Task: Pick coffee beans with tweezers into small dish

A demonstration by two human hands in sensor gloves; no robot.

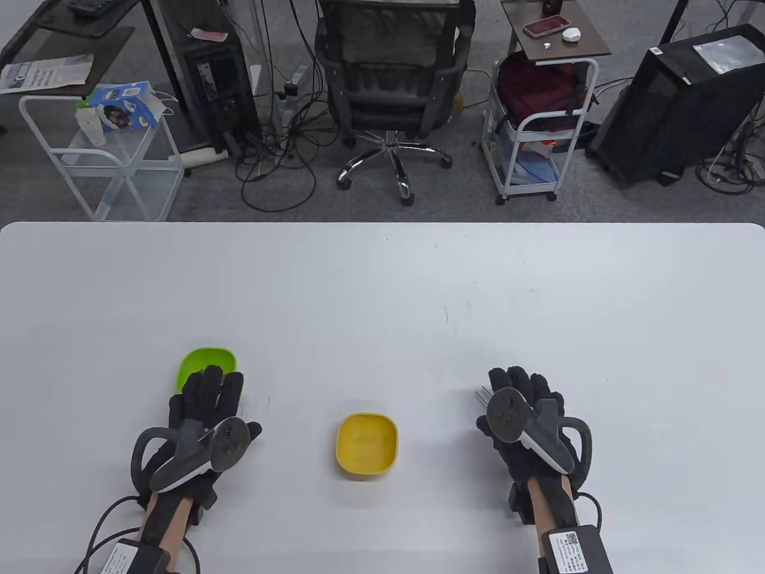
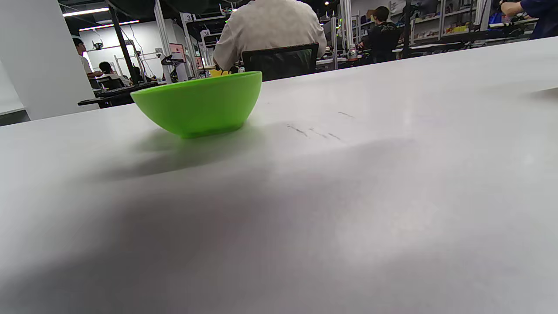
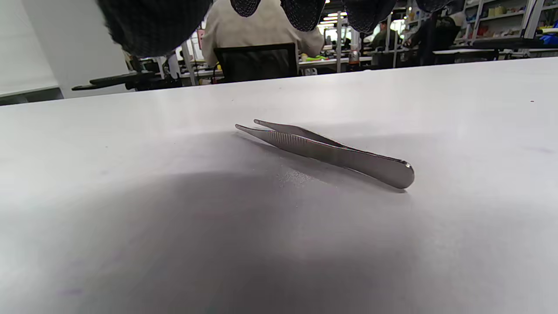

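Tweezers (image 3: pixel 327 150) flat beneath right hand (image 1: pixel 526 412), untouched, well off table (image 1: pixel 382 287) edges.

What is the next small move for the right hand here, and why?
Probably it should come down and pinch the tweezers. They lie flat on the table, untouched, with the right hand just above them and its fingertips clear of the metal. Nothing can be picked up before the tool is held.
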